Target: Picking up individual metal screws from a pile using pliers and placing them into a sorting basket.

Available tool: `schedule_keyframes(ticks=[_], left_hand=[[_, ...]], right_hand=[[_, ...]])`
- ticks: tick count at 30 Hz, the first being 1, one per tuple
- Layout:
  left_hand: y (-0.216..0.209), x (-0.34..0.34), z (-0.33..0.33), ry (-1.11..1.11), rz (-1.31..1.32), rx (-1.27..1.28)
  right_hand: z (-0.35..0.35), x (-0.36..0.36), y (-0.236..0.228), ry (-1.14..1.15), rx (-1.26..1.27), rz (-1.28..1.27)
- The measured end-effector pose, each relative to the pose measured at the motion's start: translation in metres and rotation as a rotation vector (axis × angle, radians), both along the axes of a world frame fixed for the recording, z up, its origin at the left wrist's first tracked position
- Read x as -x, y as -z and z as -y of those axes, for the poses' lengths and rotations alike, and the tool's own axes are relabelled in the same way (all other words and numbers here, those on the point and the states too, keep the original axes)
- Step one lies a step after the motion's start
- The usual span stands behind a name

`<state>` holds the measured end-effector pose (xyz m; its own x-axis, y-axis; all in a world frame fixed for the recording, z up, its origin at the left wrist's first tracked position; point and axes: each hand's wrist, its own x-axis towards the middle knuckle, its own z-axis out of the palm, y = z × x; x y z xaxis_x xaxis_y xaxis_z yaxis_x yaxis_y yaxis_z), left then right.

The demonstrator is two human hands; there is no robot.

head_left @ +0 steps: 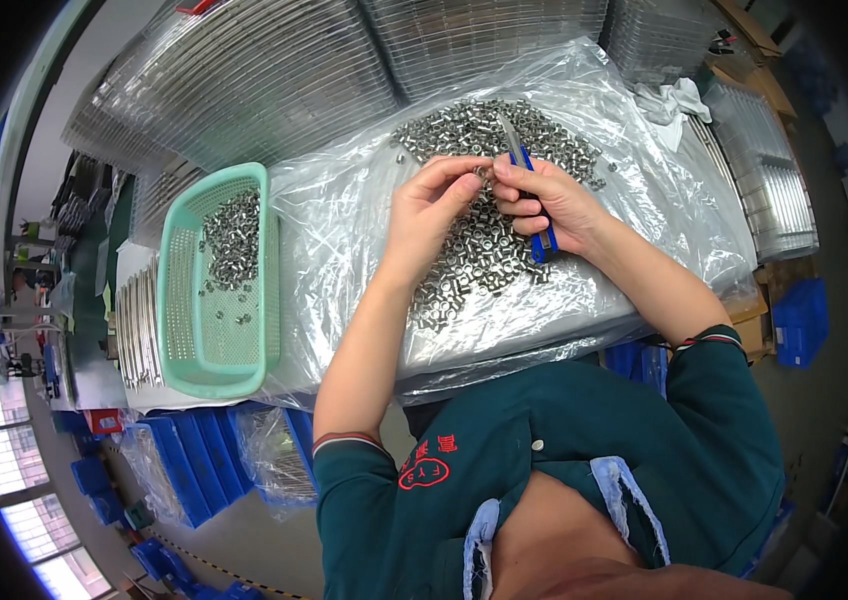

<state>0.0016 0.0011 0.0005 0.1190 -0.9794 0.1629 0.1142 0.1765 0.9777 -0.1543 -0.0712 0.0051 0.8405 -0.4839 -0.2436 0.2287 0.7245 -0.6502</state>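
Over a heap of small shiny metal ring-like parts (489,255), both hands meet at the fingertips. My left hand (431,205) is closed in a pinch on one small metal part (484,174), mostly covered by the fingers. A blue utility knife (521,158) lies in the grip of my right hand (559,205), its blade pointing away from me. The thumb and forefinger of that same hand come up against the small part. Clear plastic sheeting (334,250) spreads under the heap.
To the left stands a mint-green plastic basket (269,280) with more metal parts inside. Stacked clear trays (244,85) line the far side. A white cloth (679,100) rests at the far right, near more trays (779,200). Blue bins (199,465) sit below the table's left edge.
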Motion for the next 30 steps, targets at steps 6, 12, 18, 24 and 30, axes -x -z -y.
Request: schedule_keyframes(ticks=[6,12,18,24,30], left_hand=[[0.0028,0.0009,0.0013,-0.099,0.185,0.128],[-0.0012,0.0055,-0.0001,-0.215,0.421,0.261],[-0.0006,0.0053,-0.0008,-0.279,0.534,0.325],[-0.0018,0.0082,-0.0014,-0.329,0.578,0.32],[0.0015,0.006,0.0003,-0.274,0.542,0.355]], right_hand=[[0.0002,-0.0003,0.0011,0.011,0.067,-0.046],[0.0001,0.0002,0.0008,-0.01,0.037,-0.062],[0.0008,0.0004,0.0026,-0.017,0.013,-0.04],[-0.0006,-0.0004,0.0005,-0.022,0.027,-0.068],[-0.0013,-0.0007,0.0021,0.013,0.011,-0.063]])
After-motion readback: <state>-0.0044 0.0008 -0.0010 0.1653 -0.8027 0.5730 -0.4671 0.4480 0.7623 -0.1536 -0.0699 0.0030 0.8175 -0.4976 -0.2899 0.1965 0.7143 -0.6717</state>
